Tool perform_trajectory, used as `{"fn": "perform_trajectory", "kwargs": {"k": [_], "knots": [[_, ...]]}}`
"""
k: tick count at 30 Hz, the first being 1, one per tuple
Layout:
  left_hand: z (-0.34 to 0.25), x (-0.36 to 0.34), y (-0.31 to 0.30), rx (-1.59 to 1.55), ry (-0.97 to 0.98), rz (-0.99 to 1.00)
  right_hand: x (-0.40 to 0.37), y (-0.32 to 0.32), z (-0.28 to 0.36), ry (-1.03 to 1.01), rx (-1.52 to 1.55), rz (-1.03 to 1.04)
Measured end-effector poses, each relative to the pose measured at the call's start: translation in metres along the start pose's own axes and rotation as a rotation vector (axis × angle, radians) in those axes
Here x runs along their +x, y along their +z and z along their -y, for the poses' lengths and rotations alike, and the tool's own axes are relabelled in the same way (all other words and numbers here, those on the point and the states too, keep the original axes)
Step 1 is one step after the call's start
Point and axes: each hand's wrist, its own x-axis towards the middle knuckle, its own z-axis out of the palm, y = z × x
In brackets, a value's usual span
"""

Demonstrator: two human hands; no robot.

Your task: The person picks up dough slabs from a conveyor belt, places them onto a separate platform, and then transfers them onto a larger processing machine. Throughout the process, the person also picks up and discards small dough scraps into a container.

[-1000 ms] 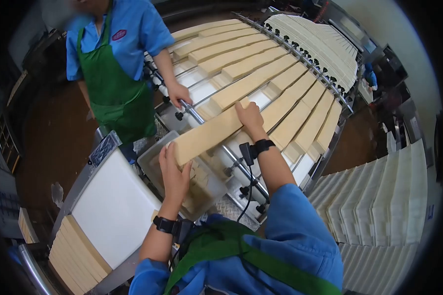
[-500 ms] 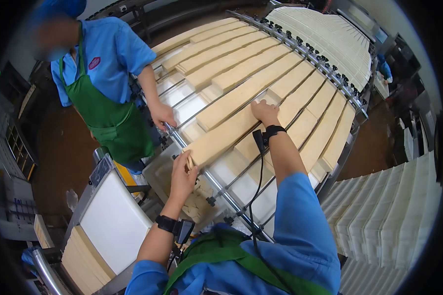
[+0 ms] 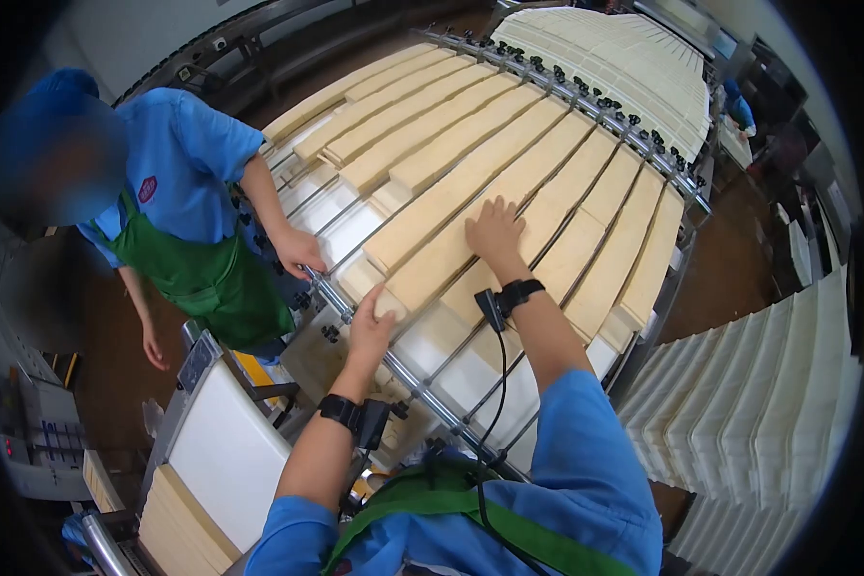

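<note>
Long pale-yellow stacks of thin strips lie side by side in lanes between metal rods. My left hand (image 3: 371, 331) is at the near end of one pale-yellow stack (image 3: 432, 267), fingers stretched and thumb apart, touching its end face. Farther up the same stack, my right hand (image 3: 496, 233) lies flat on top with its fingers spread. A black band with a small device and a cable sits on my right wrist; another band with a device is on my left.
A metal rail (image 3: 432, 392) runs along the near edge. At left, a co-worker in a green apron (image 3: 206, 283) rests a hand (image 3: 300, 252) by the rail. White ridged stacks (image 3: 739, 394) stand at right; a white belt (image 3: 223, 432) is at lower left.
The stack has slid away from me along its lane, closing a gap at its far end. My right hand has gone from curled to flat, and my left fingers have straightened.
</note>
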Motion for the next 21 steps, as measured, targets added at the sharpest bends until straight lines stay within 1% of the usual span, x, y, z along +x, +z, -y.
{"fn": "perform_trajectory", "kwargs": {"k": [2, 4, 5, 6, 7, 8, 9, 10, 11, 12, 13, 15, 18, 20, 21], "knots": [[0.003, -0.01, -0.012, 0.011, 0.028, -0.019, -0.021, -0.002, 0.011, -0.041, -0.019, 0.025], [-0.016, -0.036, -0.029, -0.028, 0.04, -0.083, -0.049, 0.001, 0.024, -0.157, 0.001, 0.021], [-0.02, -0.049, -0.039, -0.05, 0.049, -0.11, -0.066, -0.014, 0.037, -0.199, 0.038, 0.153], [-0.011, -0.063, -0.051, -0.02, 0.078, -0.146, -0.084, -0.035, 0.052, -0.239, 0.073, 0.281], [-0.001, -0.075, -0.063, 0.008, 0.107, -0.178, -0.101, -0.044, 0.062, -0.322, 0.131, 0.332], [-0.003, -0.091, -0.07, 0.065, 0.13, -0.219, -0.121, -0.047, 0.071, -0.404, 0.185, 0.382], [-0.006, -0.108, -0.078, 0.121, 0.151, -0.263, -0.143, -0.044, 0.083, -0.482, 0.158, 0.379], [0.003, -0.121, -0.086, 0.326, 0.195, -0.299, -0.165, -0.038, 0.095, -0.561, 0.131, 0.378], [0.013, -0.136, -0.094, 0.533, 0.236, -0.339, -0.186, -0.028, 0.102, -0.627, 0.183, 0.342], [0.027, -0.151, -0.101, 0.589, 0.227, -0.365, -0.204, -0.018, 0.108, -0.697, 0.235, 0.308], [0.041, -0.166, -0.109, 0.647, 0.217, -0.393, -0.215, -0.013, 0.114, -0.728, 0.257, 0.334], [0.058, -0.2, -0.128, 0.708, 0.11, -0.277, -0.234, -0.008, 0.125, -0.792, 0.301, 0.393], [0.063, -0.246, -0.139, 0.558, -0.065, -0.267, -0.25, 0.007, 0.134, -0.833, 0.165, 0.21], [0.082, -0.276, -0.146, 0.405, -0.081, -0.246, -0.247, 0.023, 0.141, -0.797, 0.089, 0.264], [0.079, -0.283, -0.146, 0.329, -0.09, -0.237, -0.245, 0.022, 0.145, -0.781, 0.052, 0.29]]}}
